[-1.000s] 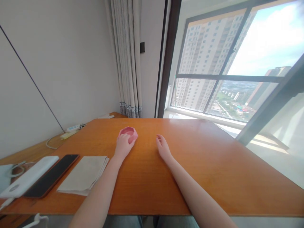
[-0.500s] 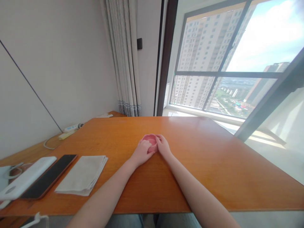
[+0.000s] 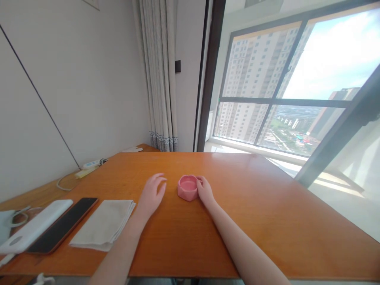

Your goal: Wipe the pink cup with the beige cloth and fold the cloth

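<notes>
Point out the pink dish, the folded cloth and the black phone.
pink dish [image 3: 188, 187], head view, on its front wall below the rim.
folded cloth [image 3: 103, 224], head view, on the middle of its top face.
black phone [image 3: 63, 225], head view, on the middle of its dark screen.

right hand touching pink dish, table
</notes>
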Motion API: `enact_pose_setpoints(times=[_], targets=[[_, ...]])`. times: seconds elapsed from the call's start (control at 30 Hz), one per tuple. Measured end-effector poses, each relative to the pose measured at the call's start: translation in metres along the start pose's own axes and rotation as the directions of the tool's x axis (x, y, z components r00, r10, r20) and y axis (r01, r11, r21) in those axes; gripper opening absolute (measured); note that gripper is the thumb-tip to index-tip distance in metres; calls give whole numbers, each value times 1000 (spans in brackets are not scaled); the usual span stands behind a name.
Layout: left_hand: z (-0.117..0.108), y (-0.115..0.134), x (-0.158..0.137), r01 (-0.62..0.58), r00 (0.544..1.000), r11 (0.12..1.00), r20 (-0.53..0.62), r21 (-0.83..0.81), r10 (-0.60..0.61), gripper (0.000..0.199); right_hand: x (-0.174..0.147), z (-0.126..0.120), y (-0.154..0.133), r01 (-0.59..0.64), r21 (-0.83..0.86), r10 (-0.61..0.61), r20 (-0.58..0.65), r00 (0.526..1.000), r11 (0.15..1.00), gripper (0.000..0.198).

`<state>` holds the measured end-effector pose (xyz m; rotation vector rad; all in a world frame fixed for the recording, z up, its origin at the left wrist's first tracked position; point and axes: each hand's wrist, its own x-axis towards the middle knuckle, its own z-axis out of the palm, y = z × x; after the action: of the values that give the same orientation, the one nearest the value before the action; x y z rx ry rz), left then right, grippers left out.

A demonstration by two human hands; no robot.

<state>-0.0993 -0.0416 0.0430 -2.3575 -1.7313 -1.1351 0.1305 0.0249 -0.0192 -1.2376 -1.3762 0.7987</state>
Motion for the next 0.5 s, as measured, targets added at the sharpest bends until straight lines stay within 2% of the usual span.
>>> enact_pose_setpoints(times=[0.1,0.2,0.27,0.37,0.5], targets=[[-43,-53,-23,172,985,952,-68,252,-159,33,2,0,4,11,1,-11,7,1000,1000,23],[-79,-102,-52,348,927,739,-93,577,-364,34,3,1,8,20,5,-20,5,1000,1000,24],[-94,-123,-68,373,894,644,-74,669,-441,30,4,2,10,25,-1,-25,-3,1000,1000,24],[-101,-139,-82,348,865,596,-3,723,-501,26,4,2,11,36,-11,-36,-5,999,999,24],[-92,-143,-86,309,873,628,50,714,-486,26,4,2,11,47,-22,-47,-4,999,999,25]])
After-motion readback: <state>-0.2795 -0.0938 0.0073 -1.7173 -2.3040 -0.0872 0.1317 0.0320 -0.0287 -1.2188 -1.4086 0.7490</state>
